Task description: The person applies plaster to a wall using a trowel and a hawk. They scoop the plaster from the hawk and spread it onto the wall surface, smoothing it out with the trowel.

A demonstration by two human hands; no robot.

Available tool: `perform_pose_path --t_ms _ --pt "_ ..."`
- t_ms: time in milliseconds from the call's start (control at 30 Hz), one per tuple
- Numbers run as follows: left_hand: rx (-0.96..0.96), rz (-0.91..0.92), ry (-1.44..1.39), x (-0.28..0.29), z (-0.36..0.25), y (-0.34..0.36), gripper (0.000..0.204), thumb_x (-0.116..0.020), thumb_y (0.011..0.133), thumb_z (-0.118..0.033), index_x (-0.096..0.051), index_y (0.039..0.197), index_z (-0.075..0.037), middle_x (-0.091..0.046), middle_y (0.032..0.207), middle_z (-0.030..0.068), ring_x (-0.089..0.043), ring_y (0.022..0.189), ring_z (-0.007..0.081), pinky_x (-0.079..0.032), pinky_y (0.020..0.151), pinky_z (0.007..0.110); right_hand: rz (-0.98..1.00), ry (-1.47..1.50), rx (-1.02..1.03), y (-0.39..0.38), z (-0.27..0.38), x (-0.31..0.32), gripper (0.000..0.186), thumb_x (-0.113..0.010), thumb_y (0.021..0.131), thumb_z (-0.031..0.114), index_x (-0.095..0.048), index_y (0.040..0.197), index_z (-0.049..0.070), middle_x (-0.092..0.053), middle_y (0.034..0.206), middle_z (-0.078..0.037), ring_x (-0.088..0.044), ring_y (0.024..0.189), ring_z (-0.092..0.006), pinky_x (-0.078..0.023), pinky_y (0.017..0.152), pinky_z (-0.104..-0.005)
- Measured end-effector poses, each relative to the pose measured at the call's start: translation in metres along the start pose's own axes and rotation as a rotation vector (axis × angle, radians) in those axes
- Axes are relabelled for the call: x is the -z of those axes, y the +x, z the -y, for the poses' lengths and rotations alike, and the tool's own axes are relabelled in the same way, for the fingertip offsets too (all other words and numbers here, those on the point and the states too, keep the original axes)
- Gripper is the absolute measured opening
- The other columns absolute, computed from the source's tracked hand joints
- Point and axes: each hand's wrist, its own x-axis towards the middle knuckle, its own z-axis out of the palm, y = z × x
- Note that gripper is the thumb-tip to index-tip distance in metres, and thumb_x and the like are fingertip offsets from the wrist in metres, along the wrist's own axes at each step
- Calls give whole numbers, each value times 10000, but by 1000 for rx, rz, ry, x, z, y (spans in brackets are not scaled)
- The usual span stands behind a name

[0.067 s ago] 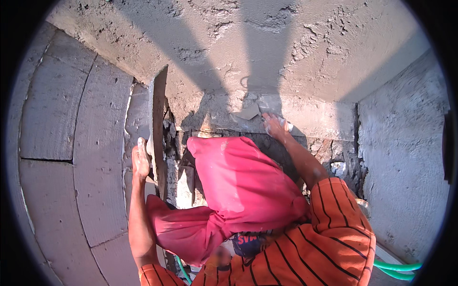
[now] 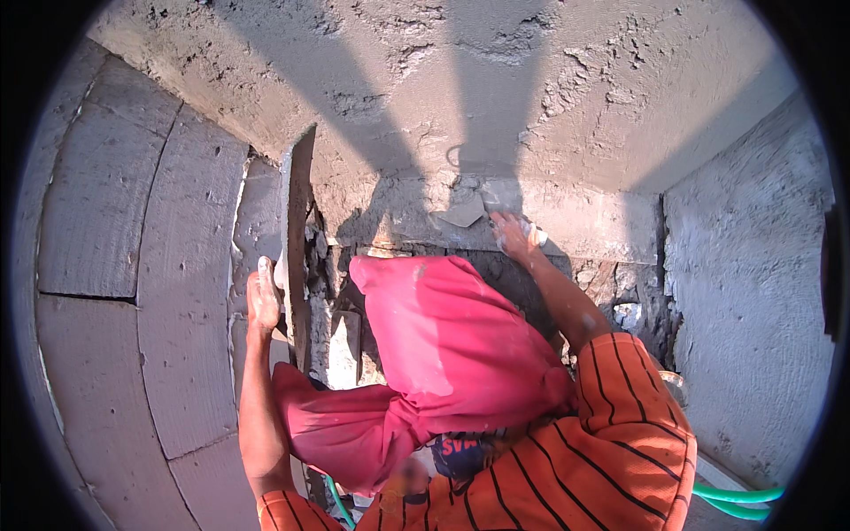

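My left hand (image 2: 263, 296) is beside an upright thin grey slab (image 2: 298, 239), its fingers stretched forward and whitened at the tips. It seems to rest against the slab's left face, with nothing seen in it. Ahead of my knees, my right hand (image 2: 512, 235) is down on a low mortar ledge (image 2: 584, 217), fingers bent and dusted white. A whitish piece (image 2: 537, 235) shows at that hand's right side, mostly covered, so its kind cannot be told. Just left of the fingers lies a flat grey, roughly triangular piece (image 2: 463, 212), shaped like a trowel blade.
A rough plastered wall (image 2: 425, 88) rises ahead and a smoother grey wall (image 2: 753, 274) stands right. Large grey blocks (image 2: 97, 195) line the left. Rubble and a pale broken piece (image 2: 343, 348) fill the gap near my knees. A green hose (image 2: 739, 503) lies lower right.
My right hand has shifted very slightly, with more of the whitish piece showing beside it. My left hand stays by the slab.
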Motion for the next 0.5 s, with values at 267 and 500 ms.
perform_pose_path --t_ms 267,500 --pt "-16 4 -41 -11 -15 3 544 -284 1002 -494 -373 647 -92 -353 563 -46 -308 509 67 -279 449 286 -75 -84 52 -13 -15 43 403 -520 876 316 -511 1271 239 -548 1169 -81 -523 1111 -285 -415 931 -462" --pt "-56 15 -37 -17 -15 11 571 -284 997 -506 -398 632 -83 -368 534 -37 -325 484 70 -273 429 297 -120 -203 41 -27 -51 64 399 -483 882 368 -523 1261 253 -540 1150 -80 -534 1077 -270 -431 902 -463"
